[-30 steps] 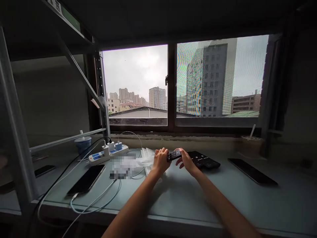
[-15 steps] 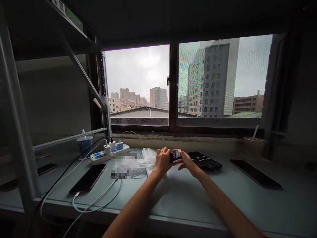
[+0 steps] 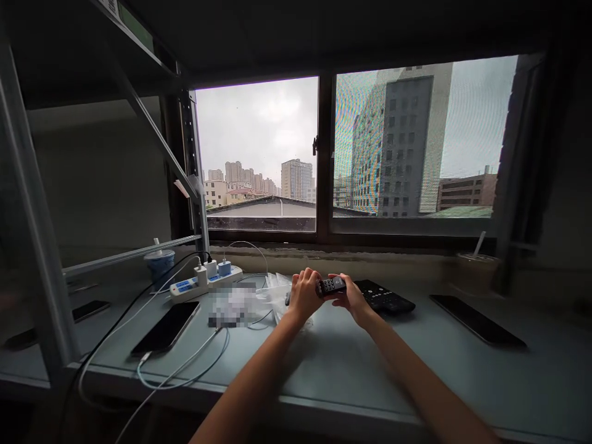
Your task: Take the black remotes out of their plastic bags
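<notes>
Both my hands hold a small black device with buttons (image 3: pixel 331 285) just above the pale desk (image 3: pixel 370 364), near the window. My left hand (image 3: pixel 304 296) grips its left end with curled fingers. My right hand (image 3: pixel 352 297) closes on its right end from below. A larger black remote-like device (image 3: pixel 386 297) lies flat on the desk just right of my hands. Clear plastic bags (image 3: pixel 276 290) lie behind my left hand.
A phone (image 3: pixel 165 327) on a white cable lies at the left, behind it a white power strip (image 3: pixel 203 283) with chargers and a blue cup (image 3: pixel 160 264). Another phone (image 3: pixel 476 319) lies at the right, a drink cup (image 3: pixel 472 271) on the sill. A metal shelf frame (image 3: pixel 41 246) stands left.
My hands lifted the small device slightly and my right hand shifted from resting over it to gripping its right end. The camera moved a little.
</notes>
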Action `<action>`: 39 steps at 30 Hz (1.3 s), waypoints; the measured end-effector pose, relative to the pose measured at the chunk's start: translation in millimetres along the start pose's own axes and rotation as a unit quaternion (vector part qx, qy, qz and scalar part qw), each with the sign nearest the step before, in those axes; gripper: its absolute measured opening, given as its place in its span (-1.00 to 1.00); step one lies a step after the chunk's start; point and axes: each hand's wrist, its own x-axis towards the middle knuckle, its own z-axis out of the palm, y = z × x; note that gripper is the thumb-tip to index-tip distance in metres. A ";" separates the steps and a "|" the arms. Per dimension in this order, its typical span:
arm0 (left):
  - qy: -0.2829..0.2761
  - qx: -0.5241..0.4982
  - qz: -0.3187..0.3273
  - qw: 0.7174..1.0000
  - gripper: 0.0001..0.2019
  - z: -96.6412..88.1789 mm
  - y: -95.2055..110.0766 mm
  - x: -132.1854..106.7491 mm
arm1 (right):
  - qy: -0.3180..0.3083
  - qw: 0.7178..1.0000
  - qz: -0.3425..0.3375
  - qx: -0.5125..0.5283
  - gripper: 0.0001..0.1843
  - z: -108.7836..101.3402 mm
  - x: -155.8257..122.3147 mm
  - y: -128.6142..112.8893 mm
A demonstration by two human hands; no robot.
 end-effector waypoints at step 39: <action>-0.056 -0.009 0.006 0.998 -0.69 -4.1 -0.3 -1.7 | -0.091 0.991 0.090 0.048 -0.49 -21.4 10.4 -0.8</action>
